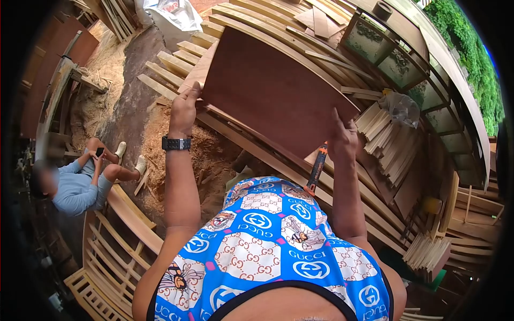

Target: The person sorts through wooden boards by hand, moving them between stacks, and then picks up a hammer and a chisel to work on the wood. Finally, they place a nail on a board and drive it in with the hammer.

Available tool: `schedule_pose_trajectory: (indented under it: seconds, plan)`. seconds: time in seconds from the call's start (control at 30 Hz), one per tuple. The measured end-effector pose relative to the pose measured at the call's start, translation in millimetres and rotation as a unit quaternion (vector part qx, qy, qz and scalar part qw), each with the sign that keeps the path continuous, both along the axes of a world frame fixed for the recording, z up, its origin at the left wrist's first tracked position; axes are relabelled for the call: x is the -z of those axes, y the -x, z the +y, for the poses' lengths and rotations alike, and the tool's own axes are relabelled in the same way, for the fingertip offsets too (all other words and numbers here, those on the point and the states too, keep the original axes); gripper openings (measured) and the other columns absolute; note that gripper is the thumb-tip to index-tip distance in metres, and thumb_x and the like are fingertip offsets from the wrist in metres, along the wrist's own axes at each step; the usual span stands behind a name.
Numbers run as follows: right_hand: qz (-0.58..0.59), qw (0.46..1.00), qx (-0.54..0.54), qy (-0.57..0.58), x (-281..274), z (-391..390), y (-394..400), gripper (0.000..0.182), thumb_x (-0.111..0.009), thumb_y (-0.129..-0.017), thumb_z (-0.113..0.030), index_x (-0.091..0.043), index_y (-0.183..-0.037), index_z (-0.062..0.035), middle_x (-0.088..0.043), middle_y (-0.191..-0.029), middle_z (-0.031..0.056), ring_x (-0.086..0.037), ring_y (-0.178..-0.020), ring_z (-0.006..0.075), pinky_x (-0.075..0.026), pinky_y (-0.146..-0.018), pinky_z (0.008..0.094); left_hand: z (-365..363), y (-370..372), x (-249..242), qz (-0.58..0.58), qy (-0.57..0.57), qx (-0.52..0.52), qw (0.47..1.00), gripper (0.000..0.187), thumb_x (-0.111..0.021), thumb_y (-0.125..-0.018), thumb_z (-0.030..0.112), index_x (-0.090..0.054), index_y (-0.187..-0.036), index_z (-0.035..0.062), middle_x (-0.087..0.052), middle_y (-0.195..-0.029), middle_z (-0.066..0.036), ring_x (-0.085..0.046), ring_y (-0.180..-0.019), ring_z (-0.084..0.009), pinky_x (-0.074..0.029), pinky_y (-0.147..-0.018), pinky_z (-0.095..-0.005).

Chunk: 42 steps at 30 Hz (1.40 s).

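Note:
A large reddish-brown wooden panel (273, 91) is held up in front of me, tilted, over a stack of planks. My left hand (184, 104) grips its left edge, thumb at the near side, with a dark watch (176, 143) on that wrist. At the panel's right end my right hand (342, 134) clasps the edge, one finger lying along its face. Just below the right hand, an orange-and-black tool handle (317, 168) rests near the planks; its working end is hidden under the panel.
Long timber boards (235, 131) lie beneath the panel. A person (80, 179) sits at the left holding a phone. Bundled slats (393, 144), a plastic bag (401, 108) and framed window panels (396, 64) stand at right. Sawdust (171, 171) covers the floor near a slatted wooden frame (115, 235).

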State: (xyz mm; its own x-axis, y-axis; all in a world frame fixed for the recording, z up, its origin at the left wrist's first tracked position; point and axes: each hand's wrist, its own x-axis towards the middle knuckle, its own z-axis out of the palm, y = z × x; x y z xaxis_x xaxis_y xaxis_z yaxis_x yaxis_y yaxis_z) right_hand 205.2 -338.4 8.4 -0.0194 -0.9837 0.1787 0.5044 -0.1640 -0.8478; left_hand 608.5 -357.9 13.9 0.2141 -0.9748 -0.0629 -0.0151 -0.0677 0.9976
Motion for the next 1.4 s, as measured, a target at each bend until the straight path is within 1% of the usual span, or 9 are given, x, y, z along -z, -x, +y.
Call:
schedule_pose_trajectory:
  seconds: [0.13, 0.27, 0.43, 0.77, 0.83, 0.93, 1.03, 1.13, 1.4]
  plan:
    - [0.224, 0.899, -0.15, 0.344, -58.0, 20.5, -10.5, 0.026, -0.076, -0.089, -0.026, -0.081, -0.102, -0.0043, -0.074, -0.115, 0.017, -0.066, -0.111, 0.0351, -0.045, -0.106, 0.0472, 2.5, -11.3, -7.7, 0.361, 0.032, 0.064, 0.93, 0.095, -0.041, -0.1, 0.07, -0.036, -0.152, -0.008, -0.039, -0.158, -0.023, -0.049, -0.137, -0.0314, -0.04, -0.115, -0.0453]
    - [0.443, 0.816, -0.095, 0.358, -68.2, 31.2, -14.8, 0.028, -0.079, -0.076, -0.034, -0.084, -0.1, -0.0202, -0.073, -0.122, 0.0122, -0.056, -0.129, 0.0348, -0.035, -0.114, 0.0508, 3.0, -21.0, 7.8, 0.443, 0.11, 0.085, 0.886, 0.078, -0.052, -0.1, 0.047, -0.037, -0.15, -0.012, -0.036, -0.16, -0.024, -0.044, -0.142, -0.0319, -0.039, -0.116, -0.0462]
    - [0.401, 0.853, -0.097, 0.321, -56.3, 34.3, -16.0, 0.024, -0.077, -0.077, -0.027, -0.084, -0.099, -0.022, -0.072, -0.126, 0.012, -0.052, -0.135, 0.0352, -0.034, -0.115, 0.0507, 5.7, -29.1, 17.8, 0.574, 0.148, 0.228, 0.772, 0.074, -0.052, -0.089, 0.011, -0.028, -0.154, -0.0132, -0.035, -0.161, -0.023, -0.039, -0.146, -0.0318, -0.036, -0.119, -0.0466]
    - [0.406, 0.849, -0.086, 0.327, -69.3, 31.3, -11.1, 0.021, -0.072, -0.079, -0.033, -0.085, -0.091, -0.0222, -0.073, -0.124, 0.0109, -0.051, -0.135, 0.0348, -0.033, -0.116, 0.0493, 24.8, -12.4, 15.3, 0.446, 0.132, 0.094, 0.88, 0.075, -0.048, -0.088, 0.008, -0.024, -0.157, -0.0072, -0.034, -0.161, -0.023, -0.035, -0.149, -0.0314, -0.028, -0.123, -0.0441]
    - [0.374, 0.853, -0.072, 0.357, -77.4, 15.4, -3.3, 0.015, -0.076, -0.078, -0.033, -0.085, -0.087, -0.0241, -0.073, -0.125, 0.0109, -0.05, -0.137, 0.0353, -0.034, -0.116, 0.0496, 26.3, -8.2, 18.3, 0.354, 0.053, 0.073, 0.931, 0.061, -0.045, -0.098, 0.002, -0.028, -0.156, -0.0074, -0.04, -0.157, -0.023, -0.047, -0.141, -0.0274, -0.038, -0.119, -0.0393]
    - [0.357, 0.838, 0.159, 0.381, -107.4, 1.1, -18.8, 0.065, -0.08, -0.087, -0.028, -0.058, -0.144, -0.0065, -0.052, -0.15, 0.0199, -0.046, -0.14, 0.0343, -0.042, -0.114, 0.0442, 19.3, 9.4, 44.8, 0.38, -0.059, 0.121, 0.915, 0.053, -0.048, -0.101, 0.006, -0.036, -0.153, -0.0038, -0.053, -0.147, -0.022, -0.057, -0.131, -0.0261, -0.045, -0.113, -0.0368]
    - [0.228, 0.947, 0.094, 0.204, -109.9, -23.8, -32.9, 0.108, -0.083, -0.085, -0.027, -0.011, -0.163, -0.004, -0.033, -0.159, 0.0241, -0.035, -0.147, 0.0364, -0.041, -0.117, 0.0446, 31.2, 65.0, 36.7, 0.474, -0.096, 0.158, 0.861, 0.045, -0.046, -0.106, 0.012, -0.042, -0.148, -0.0047, -0.061, -0.132, -0.02, -0.066, -0.115, -0.0223, -0.06, -0.096, -0.0356]
    - [0.244, 0.969, -0.018, -0.01, -59.5, -56.2, -58.1, 0.127, -0.082, -0.085, -0.045, 0.007, -0.16, 0.0021, -0.023, -0.158, 0.0394, -0.03, -0.15, 0.0423, -0.028, -0.123, 0.0518, 20.7, 110.1, 69.7, 0.655, -0.081, 0.24, 0.711, 0.04, -0.054, -0.105, 0.017, -0.048, -0.135, -0.0087, -0.057, -0.106, -0.016, -0.064, -0.084, -0.0148, -0.06, -0.063, -0.0202]
    - [0.024, 0.971, -0.138, -0.193, 20.4, -78.3, -82.6, 0.067, -0.079, -0.092, -0.032, -0.053, -0.141, 0.0059, -0.066, -0.128, 0.0149, -0.064, -0.118, 0.0278, -0.049, -0.101, 0.0331, 27.7, 163.0, 61.1, 0.753, -0.13, 0.282, 0.58, 0.061, -0.042, -0.106, 0.046, -0.037, -0.145, 0.0006, -0.052, -0.122, -0.027, -0.054, -0.073, -0.0178, -0.052, -0.051, -0.0207]
